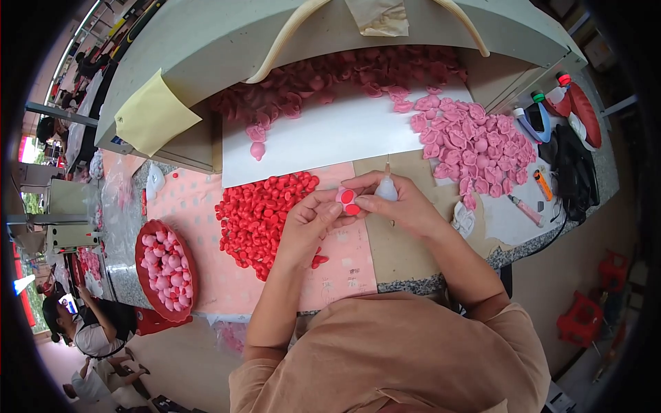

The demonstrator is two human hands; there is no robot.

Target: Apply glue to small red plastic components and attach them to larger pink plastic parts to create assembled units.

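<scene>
My left hand [308, 220] pinches a small pink piece with red oval parts [348, 197] on its face, above the table's middle. In my right hand [413, 212] is a translucent squeeze bottle [387, 188] with a thin needle tip pointing away from me. The right thumb also presses against the red part, so both hands meet at the piece. Close to my left hand lies a heap of small glossy red pieces [258, 220] on a pink patterned sheet [330, 275]. A pile of pink, petal-like hollow pieces [478, 148] spreads beyond my right hand.
A red basin [193, 279] of pink-and-red pieces stands at the left edge. More pink pieces [344, 72] lie on white paper [323, 131] under a grey machine housing [227, 45]. Bottles, an orange cutter [542, 184] and a tube [529, 212] are at right. A co-worker [96, 330] sits far left.
</scene>
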